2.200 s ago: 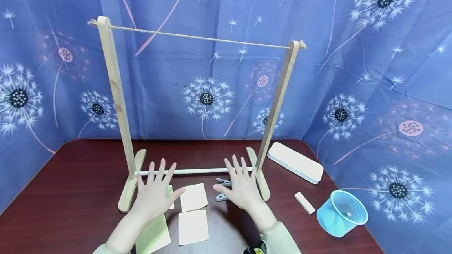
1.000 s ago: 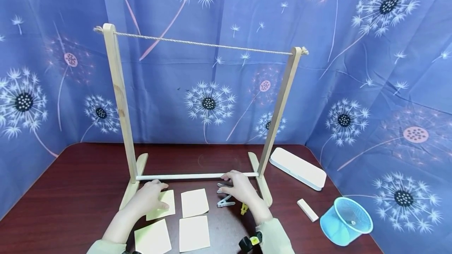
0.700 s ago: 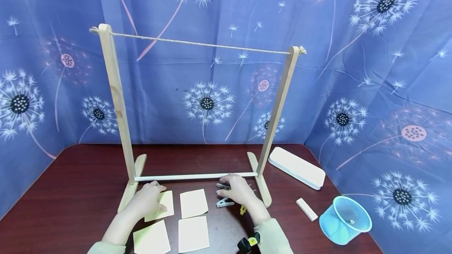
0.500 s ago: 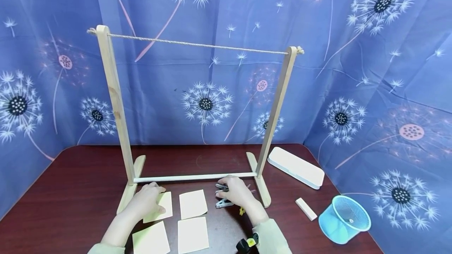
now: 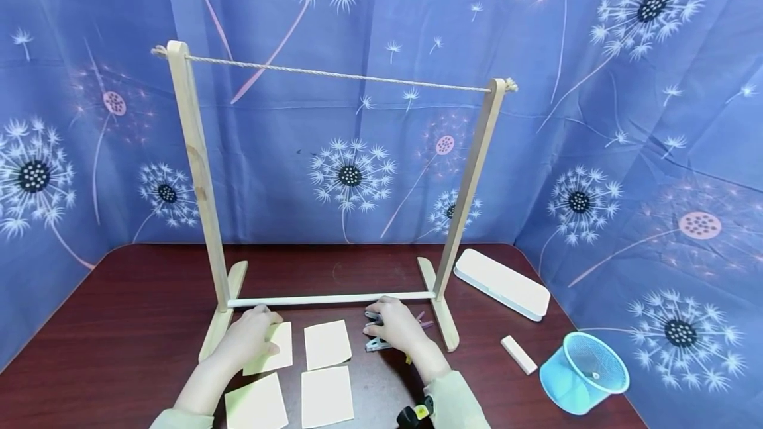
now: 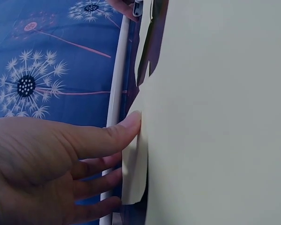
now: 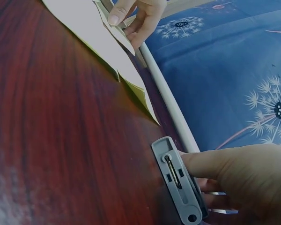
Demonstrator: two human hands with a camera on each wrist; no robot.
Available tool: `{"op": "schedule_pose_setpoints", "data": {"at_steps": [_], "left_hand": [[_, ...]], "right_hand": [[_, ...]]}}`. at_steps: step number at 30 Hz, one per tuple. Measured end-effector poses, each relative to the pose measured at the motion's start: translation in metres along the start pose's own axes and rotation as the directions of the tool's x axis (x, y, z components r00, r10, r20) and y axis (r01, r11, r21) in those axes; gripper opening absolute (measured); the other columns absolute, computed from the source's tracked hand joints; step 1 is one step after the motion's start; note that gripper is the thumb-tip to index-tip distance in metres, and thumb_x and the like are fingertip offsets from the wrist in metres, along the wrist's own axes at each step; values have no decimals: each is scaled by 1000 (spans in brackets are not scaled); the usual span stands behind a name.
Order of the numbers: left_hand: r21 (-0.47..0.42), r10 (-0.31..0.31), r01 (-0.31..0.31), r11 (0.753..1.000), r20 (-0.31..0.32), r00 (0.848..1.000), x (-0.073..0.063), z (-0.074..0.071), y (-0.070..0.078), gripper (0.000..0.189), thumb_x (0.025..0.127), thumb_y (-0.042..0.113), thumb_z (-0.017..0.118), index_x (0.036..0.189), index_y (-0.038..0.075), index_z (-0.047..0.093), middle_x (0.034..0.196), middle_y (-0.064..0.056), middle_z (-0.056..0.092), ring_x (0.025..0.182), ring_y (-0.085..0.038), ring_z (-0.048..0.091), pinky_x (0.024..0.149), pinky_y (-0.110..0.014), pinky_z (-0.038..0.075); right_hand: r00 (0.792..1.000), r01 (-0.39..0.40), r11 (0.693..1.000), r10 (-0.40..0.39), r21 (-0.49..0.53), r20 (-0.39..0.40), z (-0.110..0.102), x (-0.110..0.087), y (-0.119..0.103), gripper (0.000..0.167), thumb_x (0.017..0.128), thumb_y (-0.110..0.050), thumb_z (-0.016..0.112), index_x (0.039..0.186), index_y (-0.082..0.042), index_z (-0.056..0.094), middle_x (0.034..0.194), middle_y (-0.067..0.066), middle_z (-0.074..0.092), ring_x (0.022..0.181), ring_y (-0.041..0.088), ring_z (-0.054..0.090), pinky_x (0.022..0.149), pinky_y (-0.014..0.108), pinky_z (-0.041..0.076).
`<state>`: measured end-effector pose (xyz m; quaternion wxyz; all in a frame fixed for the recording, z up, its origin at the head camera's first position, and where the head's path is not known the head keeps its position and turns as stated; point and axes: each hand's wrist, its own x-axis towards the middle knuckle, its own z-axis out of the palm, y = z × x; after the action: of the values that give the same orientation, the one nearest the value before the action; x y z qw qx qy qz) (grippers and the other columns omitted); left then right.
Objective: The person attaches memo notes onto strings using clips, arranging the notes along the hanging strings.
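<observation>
My left hand is at the far left yellowish paper square, fingers curled over its far edge. In the left wrist view the thumb lies on the near side of that square and the fingers behind it. My right hand curls down over several clothespins, with a grey clothespin between thumb and fingertips. A pale blue clothespin lies just nearer than the thumb. Pink and yellow ones stick out partly hidden. In the right wrist view a grey clothespin partly covers the thumb.
Three other paper squares lie close by: near left, far right and near right. A wooden frame with a rope and white bottom rod stands behind. To the right are a white case, white block and blue mesh cup.
Both hands were spread flat in the air earlier. They have come down and curled, the left at the paper square, the right among the clothespins, edging slightly toward the near left.
</observation>
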<state>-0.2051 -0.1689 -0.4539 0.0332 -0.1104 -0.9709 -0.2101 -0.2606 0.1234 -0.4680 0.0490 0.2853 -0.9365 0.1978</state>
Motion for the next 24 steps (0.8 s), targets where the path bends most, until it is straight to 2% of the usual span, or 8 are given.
{"op": "schedule_pose_setpoints", "data": {"at_steps": [8,16,24], "left_hand": [[36,1,0,999,-23,1000,4,1,0,43,64,13,88,102,7,70,95,-6,65,94,-33,63,71,-46,51],[-8,-14,14,1000,-47,999,1,7,-9,43,59,13,90,96,9,69,92,-4,67,90,-27,65,75,-44,52],[-73,-15,13,997,-37,999,3,5,-14,26,71,6,83,92,11,67,89,-3,69,85,-24,66,75,-41,53]], "right_hand": [[999,21,1000,-21,-15,-30,0,2,1,29,81,-20,78,106,-5,73,103,7,68,99,22,64,87,34,52],[997,15,999,-11,44,-76,0,3,0,29,85,-24,76,108,-7,72,102,5,68,96,21,65,84,35,53],[989,6,995,9,103,-150,-2,2,2,26,84,-23,77,104,-8,71,93,1,68,83,15,64,73,27,51]]}}
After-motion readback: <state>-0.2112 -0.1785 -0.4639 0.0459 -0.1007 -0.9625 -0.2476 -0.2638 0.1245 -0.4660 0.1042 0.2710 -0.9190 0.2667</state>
